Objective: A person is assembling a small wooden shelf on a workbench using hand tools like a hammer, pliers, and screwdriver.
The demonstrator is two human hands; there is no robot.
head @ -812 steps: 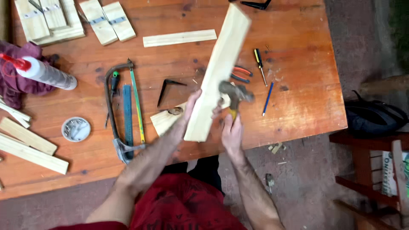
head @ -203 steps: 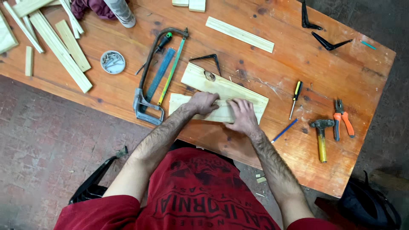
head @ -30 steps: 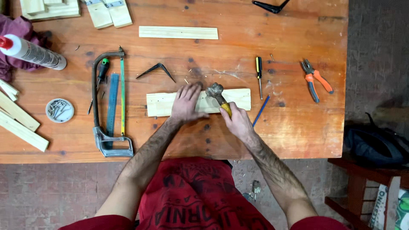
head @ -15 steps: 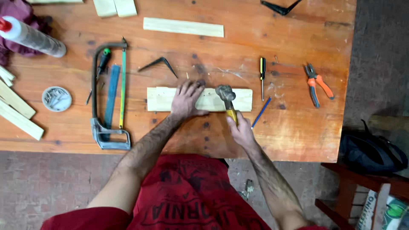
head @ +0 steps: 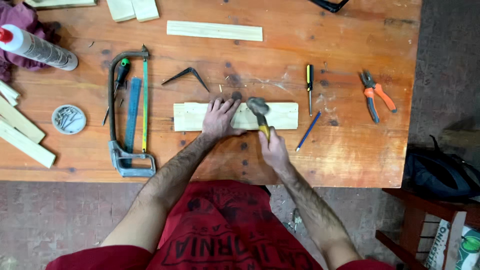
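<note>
White tube (head: 39, 47) with red cap and grey label at the table's (head: 350, 160) far left corner, on purple cloth (head: 20, 20); round tin of nails (head: 69, 119) further along the left side. Pale wooden board (head: 280, 115) flat mid-table, open room toward the near edge. Left hand (head: 220, 119) pressed flat on it, fingers spread. Right hand (head: 272, 147) closed around hammer (head: 259, 111), head raised over board. Hacksaw (head: 127, 112) left, screwdriver (head: 309, 85), pencil (head: 308, 131), orange pliers (head: 375, 95) right.

Left hand (head: 219, 119) flat, fingers spread — right hand (head: 272, 147) in a closed grip.
</note>
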